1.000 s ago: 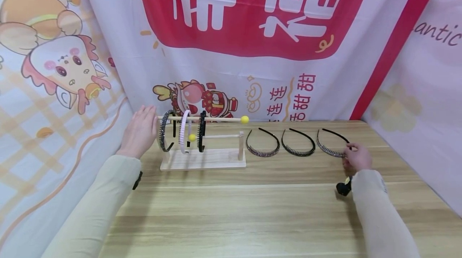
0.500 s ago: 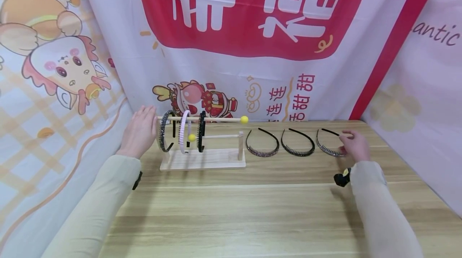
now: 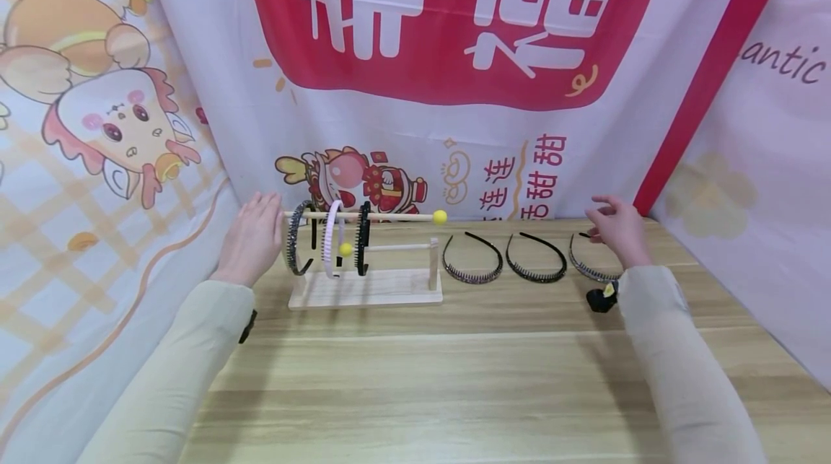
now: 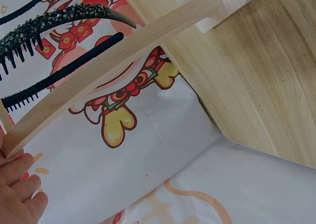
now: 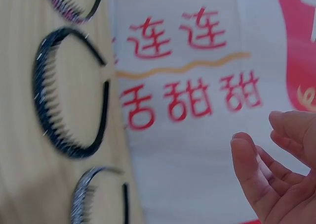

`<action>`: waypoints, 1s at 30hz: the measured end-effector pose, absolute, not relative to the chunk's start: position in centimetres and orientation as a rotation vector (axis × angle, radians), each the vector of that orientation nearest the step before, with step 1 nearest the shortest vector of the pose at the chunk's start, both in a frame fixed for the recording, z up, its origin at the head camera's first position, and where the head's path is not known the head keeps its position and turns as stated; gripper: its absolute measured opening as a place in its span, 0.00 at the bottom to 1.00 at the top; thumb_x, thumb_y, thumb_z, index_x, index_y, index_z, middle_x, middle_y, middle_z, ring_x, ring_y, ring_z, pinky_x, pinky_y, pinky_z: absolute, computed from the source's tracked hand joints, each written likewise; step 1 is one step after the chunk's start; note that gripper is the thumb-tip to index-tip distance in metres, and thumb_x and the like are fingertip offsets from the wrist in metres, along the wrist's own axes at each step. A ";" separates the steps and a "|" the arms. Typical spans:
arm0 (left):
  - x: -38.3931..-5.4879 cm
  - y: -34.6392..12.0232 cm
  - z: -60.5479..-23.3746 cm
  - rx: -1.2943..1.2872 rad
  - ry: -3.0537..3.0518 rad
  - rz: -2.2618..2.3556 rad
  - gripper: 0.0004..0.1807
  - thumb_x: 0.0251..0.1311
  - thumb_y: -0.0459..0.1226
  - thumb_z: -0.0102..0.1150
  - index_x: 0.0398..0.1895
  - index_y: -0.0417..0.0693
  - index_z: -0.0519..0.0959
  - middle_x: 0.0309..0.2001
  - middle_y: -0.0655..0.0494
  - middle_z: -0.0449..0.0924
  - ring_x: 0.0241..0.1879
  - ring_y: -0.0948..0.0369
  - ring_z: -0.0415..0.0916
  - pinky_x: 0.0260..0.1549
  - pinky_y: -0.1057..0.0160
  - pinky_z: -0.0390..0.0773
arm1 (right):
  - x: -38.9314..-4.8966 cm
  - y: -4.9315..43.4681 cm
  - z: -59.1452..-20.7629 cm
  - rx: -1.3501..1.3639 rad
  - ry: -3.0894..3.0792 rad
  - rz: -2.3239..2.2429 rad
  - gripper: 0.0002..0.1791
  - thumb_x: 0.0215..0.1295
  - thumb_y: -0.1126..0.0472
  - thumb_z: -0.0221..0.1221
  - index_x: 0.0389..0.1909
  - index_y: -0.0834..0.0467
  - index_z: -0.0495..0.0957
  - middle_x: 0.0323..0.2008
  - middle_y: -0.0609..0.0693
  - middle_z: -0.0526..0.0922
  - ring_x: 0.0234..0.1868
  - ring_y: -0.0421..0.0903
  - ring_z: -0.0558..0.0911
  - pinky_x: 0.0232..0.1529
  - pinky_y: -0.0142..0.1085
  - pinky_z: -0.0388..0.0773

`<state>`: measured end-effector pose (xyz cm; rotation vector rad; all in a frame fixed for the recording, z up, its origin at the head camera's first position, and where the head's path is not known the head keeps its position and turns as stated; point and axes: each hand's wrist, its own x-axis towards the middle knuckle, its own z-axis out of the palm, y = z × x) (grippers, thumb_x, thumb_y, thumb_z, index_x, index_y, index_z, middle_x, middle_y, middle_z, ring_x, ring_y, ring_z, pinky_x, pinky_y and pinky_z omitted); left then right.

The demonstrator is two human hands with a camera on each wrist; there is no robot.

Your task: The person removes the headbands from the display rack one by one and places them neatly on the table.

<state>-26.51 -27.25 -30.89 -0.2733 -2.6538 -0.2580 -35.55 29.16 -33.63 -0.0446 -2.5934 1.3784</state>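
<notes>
My left hand [image 3: 249,240], fingers straight, rests against the left end of a wooden display rack [image 3: 366,289]; in the left wrist view its fingertips meet the wooden upright [image 4: 98,78]. Three toothed headbands hang on the rack's upper rod: a dark glittery one [image 3: 293,240], a pale pink one [image 3: 330,240] and a black one [image 3: 361,240]. My right hand [image 3: 620,232] is raised over a silver-grey glittery headband [image 3: 592,273] on the table, covering part of it in the head view. Thumb and fingers stand apart with nothing between them.
Left of that headband lie a black headband [image 3: 537,276] and a multicoloured glittery one [image 3: 474,276], in a row on the wooden table [image 3: 415,384]. Yellow balls [image 3: 440,217] cap the rack's rods. Printed cloth [image 3: 311,110] hangs behind and at both sides.
My right hand has let go of the right-hand headband's side and moved up and slightly left, its fingers spreading. The left hand and the headbands on the rack stay where they were.
</notes>
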 end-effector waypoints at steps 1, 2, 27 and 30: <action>-26.5 -27.3 -30.9 -0.273 -2.654 -0.259 0.24 0.71 0.36 0.32 0.64 0.27 0.56 0.64 0.31 0.54 0.65 0.39 0.46 0.66 0.51 0.39 | -35.6 28.8 -33.2 -0.032 -2.594 1.360 0.29 0.67 0.53 0.51 0.65 0.62 0.60 0.50 0.66 0.71 0.28 0.46 0.81 0.31 0.38 0.82; -26.6 -27.3 -30.9 -0.273 -2.655 -0.259 0.25 0.71 0.36 0.32 0.64 0.27 0.56 0.64 0.31 0.54 0.66 0.39 0.46 0.66 0.51 0.39 | -35.6 28.4 -32.8 -0.016 -2.593 1.349 0.29 0.67 0.52 0.51 0.65 0.62 0.60 0.50 0.66 0.71 0.28 0.46 0.81 0.31 0.38 0.82; -26.6 -27.3 -30.9 -0.273 -2.649 -0.267 0.24 0.71 0.36 0.33 0.64 0.27 0.57 0.64 0.31 0.55 0.65 0.39 0.46 0.66 0.51 0.39 | -33.4 19.5 -26.0 0.393 -2.530 1.313 0.27 0.63 0.57 0.58 0.62 0.58 0.65 0.45 0.59 0.76 0.32 0.55 0.81 0.28 0.35 0.82; -26.6 -27.3 -31.0 -0.277 -2.643 -0.262 0.24 0.71 0.36 0.33 0.63 0.26 0.57 0.64 0.31 0.55 0.65 0.39 0.47 0.66 0.51 0.39 | -33.0 18.5 -25.6 0.437 -2.536 1.301 0.27 0.63 0.57 0.58 0.63 0.58 0.65 0.46 0.59 0.76 0.32 0.53 0.81 0.27 0.35 0.82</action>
